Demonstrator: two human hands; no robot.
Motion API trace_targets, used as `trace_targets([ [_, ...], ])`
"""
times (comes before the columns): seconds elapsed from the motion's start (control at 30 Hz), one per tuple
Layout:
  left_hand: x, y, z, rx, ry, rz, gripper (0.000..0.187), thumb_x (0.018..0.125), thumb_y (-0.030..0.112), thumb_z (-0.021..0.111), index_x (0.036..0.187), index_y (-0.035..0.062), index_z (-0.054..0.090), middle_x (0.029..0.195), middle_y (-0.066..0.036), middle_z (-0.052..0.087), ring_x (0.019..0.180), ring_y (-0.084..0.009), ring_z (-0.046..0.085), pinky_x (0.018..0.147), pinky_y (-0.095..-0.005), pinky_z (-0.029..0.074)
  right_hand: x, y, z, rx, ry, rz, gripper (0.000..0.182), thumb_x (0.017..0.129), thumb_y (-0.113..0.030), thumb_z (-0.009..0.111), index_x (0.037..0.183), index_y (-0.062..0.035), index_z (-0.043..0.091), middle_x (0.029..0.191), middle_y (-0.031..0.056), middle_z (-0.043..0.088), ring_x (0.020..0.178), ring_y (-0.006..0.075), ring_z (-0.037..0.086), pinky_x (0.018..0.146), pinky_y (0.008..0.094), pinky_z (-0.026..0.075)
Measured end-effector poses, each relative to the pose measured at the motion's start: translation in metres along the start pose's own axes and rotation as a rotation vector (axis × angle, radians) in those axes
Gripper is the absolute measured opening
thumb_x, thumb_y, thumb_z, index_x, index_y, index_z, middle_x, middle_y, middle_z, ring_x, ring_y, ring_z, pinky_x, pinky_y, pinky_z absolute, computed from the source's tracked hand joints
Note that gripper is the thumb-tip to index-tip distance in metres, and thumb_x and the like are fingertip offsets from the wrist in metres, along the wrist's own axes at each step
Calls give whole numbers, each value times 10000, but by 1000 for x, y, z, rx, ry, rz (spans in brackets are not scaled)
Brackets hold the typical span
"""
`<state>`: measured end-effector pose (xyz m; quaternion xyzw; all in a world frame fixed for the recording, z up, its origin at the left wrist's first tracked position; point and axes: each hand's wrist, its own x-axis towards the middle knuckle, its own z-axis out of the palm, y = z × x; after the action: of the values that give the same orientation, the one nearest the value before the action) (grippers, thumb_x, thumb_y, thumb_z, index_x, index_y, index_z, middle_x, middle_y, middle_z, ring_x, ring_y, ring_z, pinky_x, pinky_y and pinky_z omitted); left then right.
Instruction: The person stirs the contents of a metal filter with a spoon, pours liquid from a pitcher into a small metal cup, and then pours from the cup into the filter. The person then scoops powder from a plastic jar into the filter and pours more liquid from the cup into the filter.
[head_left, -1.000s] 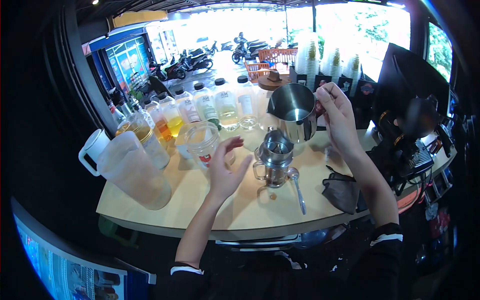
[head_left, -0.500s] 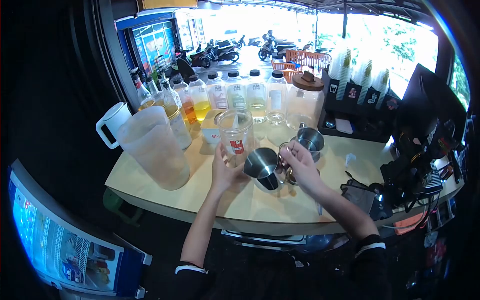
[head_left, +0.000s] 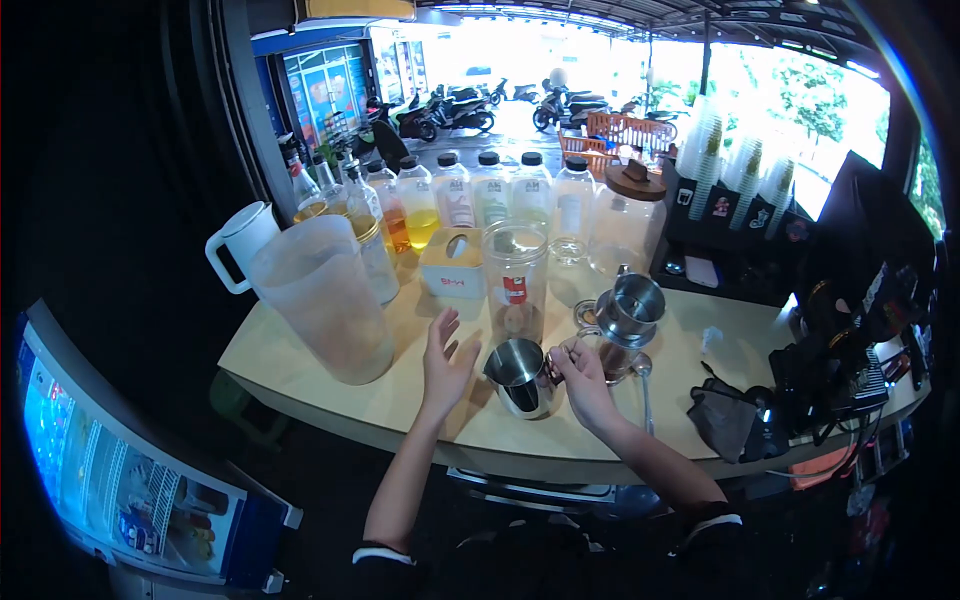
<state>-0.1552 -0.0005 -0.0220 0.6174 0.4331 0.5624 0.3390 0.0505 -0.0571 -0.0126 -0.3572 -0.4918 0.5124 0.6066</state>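
My right hand point(head_left: 583, 383) grips the handle of a stainless steel milk pitcher point(head_left: 523, 377), which is upright at the front of the counter. To its left my left hand point(head_left: 447, 362) is raised with fingers apart, holding nothing. Just behind the pitcher stands a tall clear jar point(head_left: 515, 290) with a red label, its lower part overlapped by the pitcher. Right of my right hand, a metal drip filter point(head_left: 636, 303) sits on top of a glass point(head_left: 613, 360). A long spoon point(head_left: 646, 385) lies beside that glass.
A large frosted pitcher point(head_left: 325, 300) and a white jug point(head_left: 243, 245) stand at left. A tissue box point(head_left: 452, 265), several labelled bottles point(head_left: 492, 190) and a wooden-lidded jar point(head_left: 628, 220) line the back. Stacked cups point(head_left: 745, 165) and a dark pouch point(head_left: 722, 418) are at right.
My left hand has let go of the clear jar and drawn back to the left, fingers spread. The milk pitcher has moved down and nearer in my right hand.
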Motion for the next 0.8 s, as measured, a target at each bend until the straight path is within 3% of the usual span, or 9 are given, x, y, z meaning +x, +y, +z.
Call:
trace_targets([
  [0.1, -30, 1, -27, -73, 133, 85, 535, 861, 71, 639, 1338, 47, 396, 1339, -128, 485, 1257, -226, 458, 988, -368, 397, 2, 20, 24, 25, 26, 7, 172, 973, -182, 526, 850, -74, 472, 734, -5, 518, 671, 67, 495, 639, 228, 405],
  [0.33, -78, 5, -66, -49, 300, 65, 502, 871, 60, 623, 1322, 43, 403, 1299, -120, 503, 1226, -209, 478, 967, -345, 415, 13, 62, 64, 20, 68, -27, 213, 977, -216, 525, 826, -78, 465, 715, -19, 493, 657, 61, 468, 629, 227, 406],
  [0.4, -92, 8, -73, -60, 346, 64, 488, 874, 56, 619, 1313, 40, 407, 1280, -117, 508, 1206, -204, 490, 956, -333, 421, 21, 85, 70, -141, 76, -123, 212, 975, -211, 530, 827, -75, 464, 723, -6, 515, 653, 65, 469, 618, 229, 409],
  [0.47, -106, 10, -79, -65, 381, 69, 474, 877, 51, 614, 1305, 37, 410, 1261, -113, 513, 1185, -199, 503, 946, -320, 428, 18, 79, 83, -67, 58, -167, 212, 969, -207, 542, 836, -56, 474, 715, 8, 545, 631, 66, 462, 586, 229, 394],
  [0.53, -112, 12, -81, -95, 408, 16, 447, 880, 34, 603, 1287, 31, 417, 1236, -105, 517, 1145, -186, 522, 925, -297, 435, 16, 69, 86, -445, 62, -190, 231, 959, -211, 555, 826, -34, 486, 686, 19, 566, 605, 63, 452, 553, 231, 371],
  [0.67, -120, 20, -87, -73, 374, 16, 420, 883, 18, 591, 1271, 29, 430, 1216, -96, 522, 1103, -163, 537, 900, -283, 448, 13, 61, 91, -409, 85, -206, 216, 946, -188, 559, 812, -21, 532, 654, 24, 566, 586, 64, 451, 535, 239, 359],
  [0.7, -124, 23, -87, -65, 381, 2, 397, 901, 31, 581, 1269, 21, 434, 1211, -96, 518, 1114, -183, 542, 948, -305, 431, 13, 62, 92, -398, 79, -201, 216, 946, -188, 559, 812, -21, 532, 654, 24, 566, 586, 64, 451, 535, 239, 359],
  [0.8, -128, 21, -89, -102, 396, -4, 397, 903, 38, 583, 1270, 16, 435, 1204, -86, 519, 1084, -175, 550, 945, -305, 432, 10, 64, 92, -419, 121, -280, 198, 934, -169, 563, 839, 4, 543, 583, 85, 528, 509, 116, 439, 489, 300, 348],
])
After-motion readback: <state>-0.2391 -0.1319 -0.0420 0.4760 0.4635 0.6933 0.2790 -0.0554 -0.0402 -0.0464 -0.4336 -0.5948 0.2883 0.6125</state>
